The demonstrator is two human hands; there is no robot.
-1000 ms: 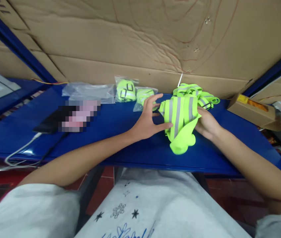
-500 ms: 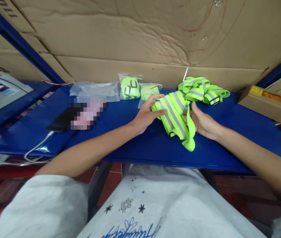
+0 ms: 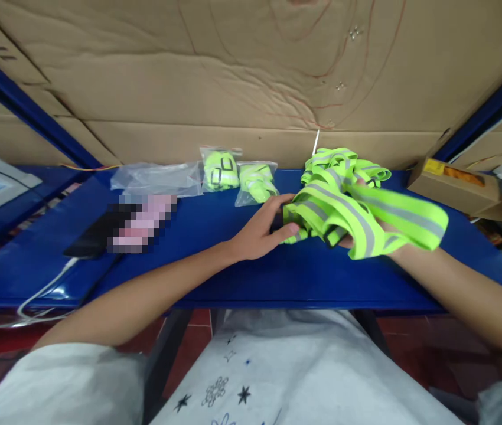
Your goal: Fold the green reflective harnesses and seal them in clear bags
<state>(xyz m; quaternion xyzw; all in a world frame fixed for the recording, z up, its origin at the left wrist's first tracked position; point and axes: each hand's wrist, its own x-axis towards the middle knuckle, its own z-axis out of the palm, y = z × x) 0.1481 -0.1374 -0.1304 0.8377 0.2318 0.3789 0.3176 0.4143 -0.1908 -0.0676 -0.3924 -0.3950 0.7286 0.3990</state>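
A neon yellow-green reflective strap vest (image 3: 357,215) with grey stripes lies bunched over the blue table (image 3: 215,260). My left hand (image 3: 262,227) pinches its left end, thumb under, fingers on top. My right hand (image 3: 366,236) is mostly hidden beneath the straps and carries them; one wide band drapes rightward over my wrist. Only a sliver of palm shows.
A pile of similar neon straps (image 3: 337,162) lies behind. Two bagged vests (image 3: 219,170) (image 3: 256,182) and empty clear bags (image 3: 157,177) sit at the back. A dark phone (image 3: 95,236) with white cable lies left. A cardboard box (image 3: 455,189) stands right. Cardboard wall behind.
The strap bundle has been turned and spread sideways; a band now drapes over my right wrist. My left hand has shifted to pinch the bundle's left end.
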